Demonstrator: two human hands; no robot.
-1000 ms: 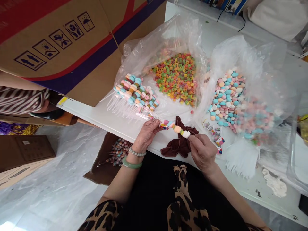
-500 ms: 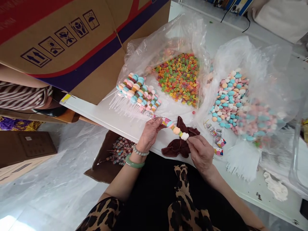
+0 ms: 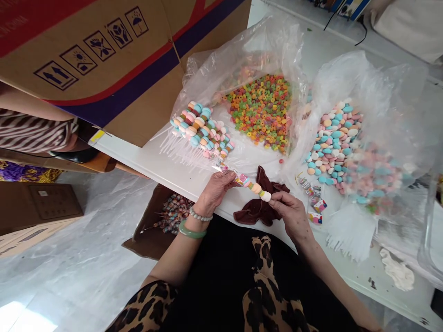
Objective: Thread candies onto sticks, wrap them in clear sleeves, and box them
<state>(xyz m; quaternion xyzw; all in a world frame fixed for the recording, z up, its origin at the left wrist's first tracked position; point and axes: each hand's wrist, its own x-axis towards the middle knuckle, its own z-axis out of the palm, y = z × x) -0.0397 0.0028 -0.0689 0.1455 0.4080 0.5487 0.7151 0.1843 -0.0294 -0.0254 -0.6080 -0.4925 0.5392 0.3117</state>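
Between my hands is a candy skewer (image 3: 256,188) threaded with pastel and green pieces, ending in white ones. My left hand (image 3: 218,188) is closed on its upper-left end, where a colourful wrapper shows. The fingers of my right hand (image 3: 286,207) pinch the white end. Just beneath lies a dark brown cloth (image 3: 258,211). Finished-looking candy skewers (image 3: 202,129) with white sticks are piled beyond my left hand. An open plastic bag of ring candies (image 3: 261,113) is further back. Right of it sits a bag of pastel candies (image 3: 334,143). Small wrappers (image 3: 315,205) lie beside my right hand.
A big cardboard box (image 3: 138,101) stands at the back left of the white table (image 3: 128,159). White sticks (image 3: 353,235) and a crumpled white cloth (image 3: 398,269) lie on the right. Below the table edge, an open box (image 3: 145,230) holds more skewers. A person's striped clothing (image 3: 34,131) shows far left.
The skewer has tilted slightly and my right fingers are more stretched along its white end. The whole view has shifted a little.
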